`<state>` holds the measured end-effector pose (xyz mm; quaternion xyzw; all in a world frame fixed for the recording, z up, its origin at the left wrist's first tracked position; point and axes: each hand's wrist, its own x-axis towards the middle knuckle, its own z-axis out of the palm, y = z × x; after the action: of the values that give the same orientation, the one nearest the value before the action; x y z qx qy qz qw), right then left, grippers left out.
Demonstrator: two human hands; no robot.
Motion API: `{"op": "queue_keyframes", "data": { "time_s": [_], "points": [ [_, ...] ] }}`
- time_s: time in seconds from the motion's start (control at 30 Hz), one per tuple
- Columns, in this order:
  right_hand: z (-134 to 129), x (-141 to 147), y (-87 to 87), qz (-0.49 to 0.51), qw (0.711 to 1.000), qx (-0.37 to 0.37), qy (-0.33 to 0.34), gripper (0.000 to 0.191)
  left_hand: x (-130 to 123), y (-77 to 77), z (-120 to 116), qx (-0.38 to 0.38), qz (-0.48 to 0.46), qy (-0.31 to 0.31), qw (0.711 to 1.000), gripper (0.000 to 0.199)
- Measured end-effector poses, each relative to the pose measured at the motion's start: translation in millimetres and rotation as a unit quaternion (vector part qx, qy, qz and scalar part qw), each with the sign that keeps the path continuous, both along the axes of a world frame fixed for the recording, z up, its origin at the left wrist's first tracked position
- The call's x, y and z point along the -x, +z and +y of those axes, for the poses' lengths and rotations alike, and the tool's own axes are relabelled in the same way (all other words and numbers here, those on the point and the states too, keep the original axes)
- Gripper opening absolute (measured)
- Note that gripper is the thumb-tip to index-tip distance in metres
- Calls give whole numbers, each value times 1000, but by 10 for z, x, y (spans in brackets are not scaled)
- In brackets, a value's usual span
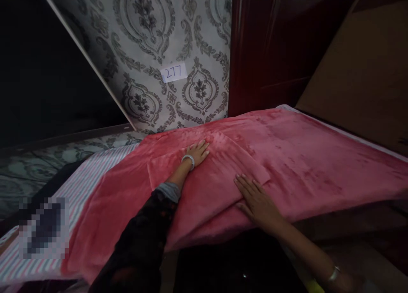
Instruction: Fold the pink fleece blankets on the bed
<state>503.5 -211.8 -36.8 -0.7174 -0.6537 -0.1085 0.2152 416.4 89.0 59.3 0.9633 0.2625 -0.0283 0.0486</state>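
A pink plush cloth (306,148) covers a long flat surface, with a folded pink piece (219,178) lying on top of it. My left hand (197,153) rests palm down on the upper part of the folded piece, fingers spread, a bracelet at the wrist. Lower and to the right, my right hand (255,199) lies flat near the folded piece's right edge, its fingers stretched out over the fabric. Neither hand grips anything. The pile shows darker streaks around both hands.
Striped fabric (92,174) shows at the left beneath the pink cloth. Behind stands a patterned wall (200,42) with a paper label (174,72) reading 277. A large dark screen (47,72) is at left, a dark red panel (270,51) at the back right.
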Motion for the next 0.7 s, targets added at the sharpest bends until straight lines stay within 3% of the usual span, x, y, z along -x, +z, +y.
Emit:
{"op": "queue_keyframes", "data": {
  "time_s": [0.1,0.2,0.37,0.47,0.57,0.7],
  "points": [
    [-153,14,53,33,999,20,-5,61,8,66,-16,23,-4,0,1000,62],
    [-117,98,211,55,998,16,2,57,100,162,-14,36,-8,-1,999,65],
    [487,361,608,55,995,30,72,55,499,320,3,31,-6,-5,999,63],
    [921,467,778,44,995,60,72,58,735,323,7,16,-3,21,1000,62],
    [1135,510,783,24,994,92,56,57,856,212,4,-9,12,57,998,59],
    [1041,514,615,-5,996,66,58,54,877,26,0,-33,18,64,997,56]
  ]
}}
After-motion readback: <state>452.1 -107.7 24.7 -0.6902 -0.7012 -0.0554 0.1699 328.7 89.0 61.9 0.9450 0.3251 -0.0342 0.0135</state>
